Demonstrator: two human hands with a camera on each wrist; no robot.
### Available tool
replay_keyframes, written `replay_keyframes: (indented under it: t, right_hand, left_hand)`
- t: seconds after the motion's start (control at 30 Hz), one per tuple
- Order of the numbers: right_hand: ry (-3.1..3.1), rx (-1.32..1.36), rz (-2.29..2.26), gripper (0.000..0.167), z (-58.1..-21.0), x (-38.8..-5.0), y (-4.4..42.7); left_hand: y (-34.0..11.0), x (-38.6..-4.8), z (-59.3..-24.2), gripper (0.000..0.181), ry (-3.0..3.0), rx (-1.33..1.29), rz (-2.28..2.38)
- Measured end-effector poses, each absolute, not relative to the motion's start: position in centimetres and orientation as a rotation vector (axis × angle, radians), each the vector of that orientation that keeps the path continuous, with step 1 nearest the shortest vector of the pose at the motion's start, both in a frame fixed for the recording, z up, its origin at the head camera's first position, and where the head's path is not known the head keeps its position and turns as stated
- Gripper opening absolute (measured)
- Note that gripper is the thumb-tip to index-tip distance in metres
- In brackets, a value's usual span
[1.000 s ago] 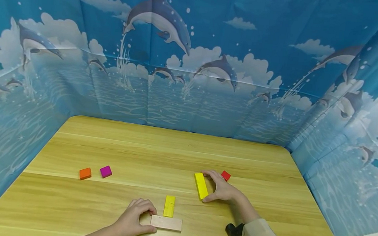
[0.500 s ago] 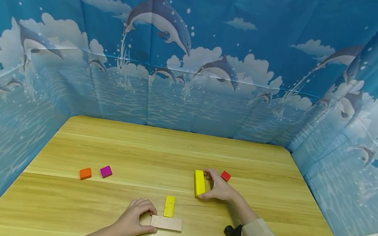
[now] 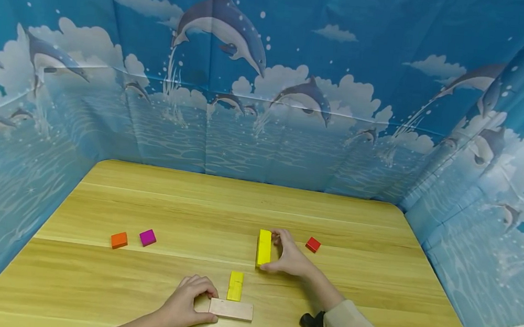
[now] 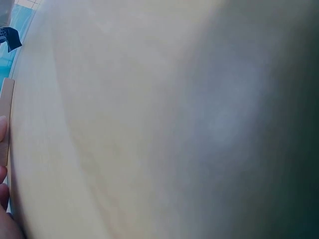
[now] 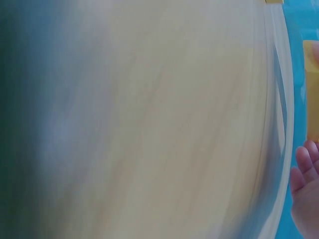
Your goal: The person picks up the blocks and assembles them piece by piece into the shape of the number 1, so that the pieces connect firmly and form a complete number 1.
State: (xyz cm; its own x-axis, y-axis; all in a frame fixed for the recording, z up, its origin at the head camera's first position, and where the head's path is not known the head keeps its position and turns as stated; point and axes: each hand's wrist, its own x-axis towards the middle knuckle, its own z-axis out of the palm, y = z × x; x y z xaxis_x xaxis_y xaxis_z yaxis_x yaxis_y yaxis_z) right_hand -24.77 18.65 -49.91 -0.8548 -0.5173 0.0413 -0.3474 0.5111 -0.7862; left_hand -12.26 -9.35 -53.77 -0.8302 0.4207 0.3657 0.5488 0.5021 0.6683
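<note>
In the head view my left hand [image 3: 188,304] holds the left end of a plain wooden block [image 3: 231,310] between thumb and fingers, low on the table. A small yellow piece [image 3: 235,286], with a line across it, touches or nearly touches the far side of that block. My right hand [image 3: 292,256] grips a long yellow block [image 3: 264,248] by its two ends, thumb at the near end, fingers at the far one. The right wrist view catches this yellow block [image 5: 312,99] at its edge. At the left wrist view's edge is the wooden block [image 4: 6,107].
An orange block [image 3: 119,241] and a magenta block [image 3: 147,237] lie apart on the left of the wooden table [image 3: 182,203]. A red block [image 3: 313,245] lies beyond my right hand. A black device [image 3: 311,323] sits at my right wrist. A dolphin-print curtain surrounds the table.
My right hand has carried the long yellow block leftward and slightly away from me, turning it straighter, and away from the red block. The left hand has stayed put on the wooden block.
</note>
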Motion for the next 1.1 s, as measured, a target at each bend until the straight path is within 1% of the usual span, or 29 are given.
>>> replay_keyframes:
  t: [0.3,0.67,1.1]
  right_hand:
    - [2.522,-0.728,-1.35,0.086,-49.9,-24.5,16.6]
    - [2.535,-0.707,-1.318,0.088,-50.0,-24.3,14.4]
    - [2.607,-0.705,-1.198,0.089,-50.8,-24.4,13.4]
  left_hand:
    - [-9.4,-12.3,-53.8,0.03,-2.59,-0.844,-1.234]
    - [-9.4,-12.3,-53.9,0.03,-2.577,-0.843,-1.222]
    - [-9.4,-12.3,-53.8,0.03,-2.583,-0.848,-1.231]
